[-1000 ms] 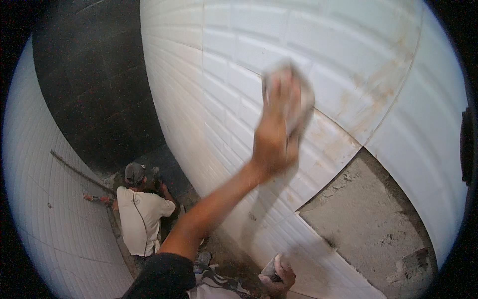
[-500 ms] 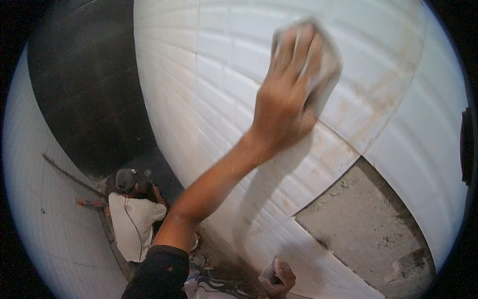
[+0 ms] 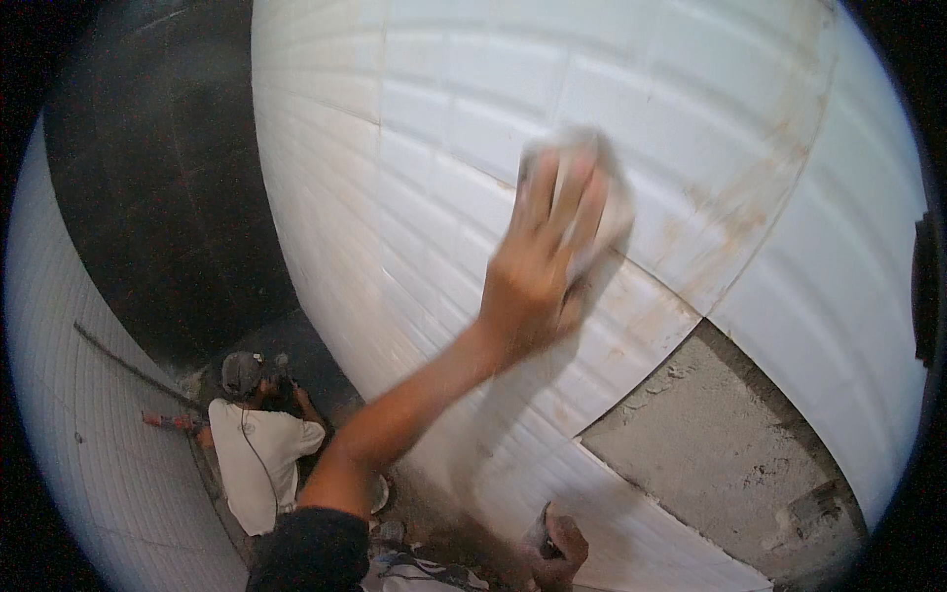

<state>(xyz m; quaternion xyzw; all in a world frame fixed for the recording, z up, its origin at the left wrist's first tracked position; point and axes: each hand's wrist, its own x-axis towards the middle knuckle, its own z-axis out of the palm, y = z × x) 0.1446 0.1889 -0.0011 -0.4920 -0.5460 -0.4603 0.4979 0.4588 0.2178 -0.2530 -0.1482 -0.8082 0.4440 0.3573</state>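
My left hand [image 3: 538, 266], reaching up from the black sleeve [image 3: 314, 548], presses a pale grey pad [image 3: 614, 207] flat on the white tiled wall [image 3: 473, 89]. The fingers lie spread over the pad; motion smears it, so whether it is a sponge or a folded rag cannot be told. Tan smears [image 3: 735, 212] mark the tiles just right of it. Low in the picture, my right hand [image 3: 564, 553] is curled with its thumb side showing, around a small dark object [image 3: 543, 533] with a narrow tip; its kind is unclear.
A square gap [image 3: 715, 444] in the tiles bares rough grey mortar at the lower right. Down at the left, a person [image 3: 258, 454] in a pale shirt and cap crouches between the walls, near a red tool [image 3: 168, 421]. A dark wall [image 3: 158, 197] stands beyond.
My left hand has slid down and slightly left across the tiles with the pad. The right hand has barely moved. The crouching person appears slightly lower in view.
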